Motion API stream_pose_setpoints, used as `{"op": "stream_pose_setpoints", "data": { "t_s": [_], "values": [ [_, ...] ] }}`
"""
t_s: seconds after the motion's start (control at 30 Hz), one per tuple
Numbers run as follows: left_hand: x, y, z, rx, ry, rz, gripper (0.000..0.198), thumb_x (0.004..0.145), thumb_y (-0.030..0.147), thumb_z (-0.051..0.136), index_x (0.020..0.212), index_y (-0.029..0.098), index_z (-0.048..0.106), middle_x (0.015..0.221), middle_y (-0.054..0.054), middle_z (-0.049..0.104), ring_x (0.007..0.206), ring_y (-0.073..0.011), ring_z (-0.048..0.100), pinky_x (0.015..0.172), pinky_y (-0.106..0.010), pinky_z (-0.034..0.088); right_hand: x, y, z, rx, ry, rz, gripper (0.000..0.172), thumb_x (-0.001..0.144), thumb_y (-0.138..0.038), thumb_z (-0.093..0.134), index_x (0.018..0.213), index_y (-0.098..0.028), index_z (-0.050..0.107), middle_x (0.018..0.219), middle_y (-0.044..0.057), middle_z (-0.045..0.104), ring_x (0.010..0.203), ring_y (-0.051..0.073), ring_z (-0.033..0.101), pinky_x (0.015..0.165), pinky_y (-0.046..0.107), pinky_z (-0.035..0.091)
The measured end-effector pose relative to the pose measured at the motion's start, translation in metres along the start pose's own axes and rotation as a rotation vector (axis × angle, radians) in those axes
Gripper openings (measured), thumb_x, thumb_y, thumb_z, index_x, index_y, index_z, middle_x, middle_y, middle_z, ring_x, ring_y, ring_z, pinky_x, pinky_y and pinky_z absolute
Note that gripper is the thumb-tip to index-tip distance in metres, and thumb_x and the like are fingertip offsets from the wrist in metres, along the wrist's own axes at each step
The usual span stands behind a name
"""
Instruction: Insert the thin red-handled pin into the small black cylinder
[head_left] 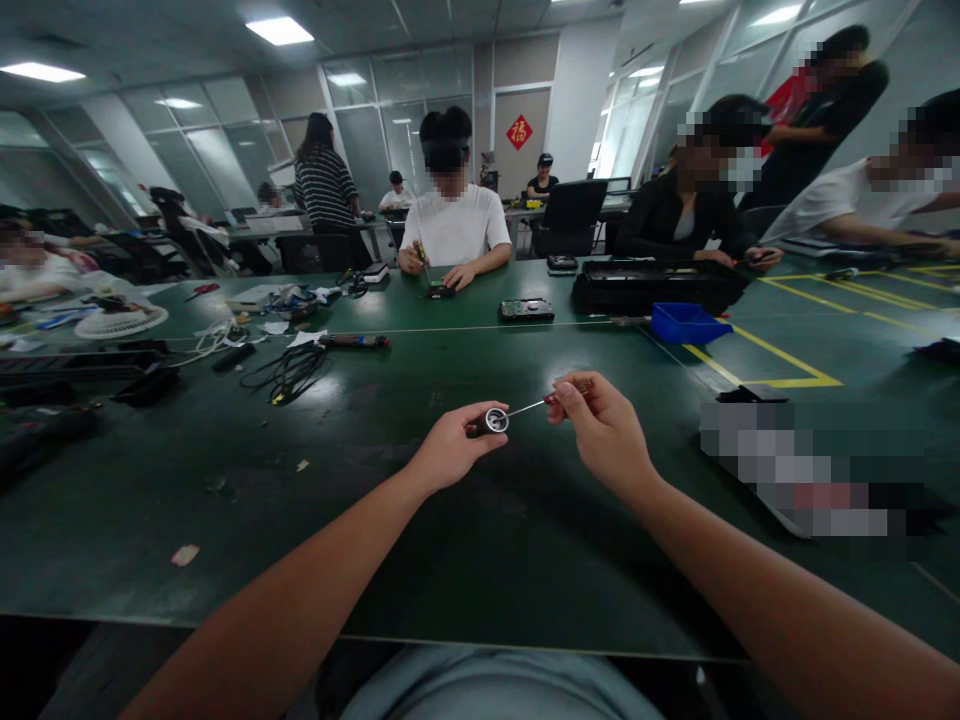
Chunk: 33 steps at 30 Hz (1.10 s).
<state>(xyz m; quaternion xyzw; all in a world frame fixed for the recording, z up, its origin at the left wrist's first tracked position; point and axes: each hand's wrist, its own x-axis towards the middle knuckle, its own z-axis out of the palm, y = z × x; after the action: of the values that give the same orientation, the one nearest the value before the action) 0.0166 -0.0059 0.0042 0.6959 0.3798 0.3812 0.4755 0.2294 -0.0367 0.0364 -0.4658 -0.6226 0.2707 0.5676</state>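
1. A tangle of black cables lies on the left part of the dark green counter.
2. The left hand is held above the counter's middle. Its fingers are curled shut around one small round metal part, whose silver ring faces the camera.
3. One thin screwdriver has its long axis running from low left to slightly higher right. Its tip points left at the round metal part; whether it touches cannot be told.
4. The right hand has its fingers pinched closed on the screwdriver's handle end.
5. One blue tray sits farther back to the right, beside yellow lines marked on the counter.
6. The room is a hall with glass walls and ceiling light panels. Several people sit along the counter's far side.
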Motion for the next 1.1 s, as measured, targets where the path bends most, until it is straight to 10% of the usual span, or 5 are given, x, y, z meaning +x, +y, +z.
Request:
{"op": "stream_pose_setpoints", "data": {
  "t_s": [1.1],
  "values": [
    [-0.0033,0.0018,-0.0021,0.340,0.062,0.084,0.041,0.083,0.020,0.073,0.123,0.025,0.067,0.124,-0.003,0.068,0.119,-0.0236,0.060,0.109,-0.039,0.042,-0.0038,-0.0022,-0.0026,-0.170,-0.137,-0.029,0.016,0.097,-0.033,0.049,0.097,-0.022,0.060,0.075,0.001,0.065,0.070,0.017,0.063,0.064,0.032,0.046]
  ]
}}
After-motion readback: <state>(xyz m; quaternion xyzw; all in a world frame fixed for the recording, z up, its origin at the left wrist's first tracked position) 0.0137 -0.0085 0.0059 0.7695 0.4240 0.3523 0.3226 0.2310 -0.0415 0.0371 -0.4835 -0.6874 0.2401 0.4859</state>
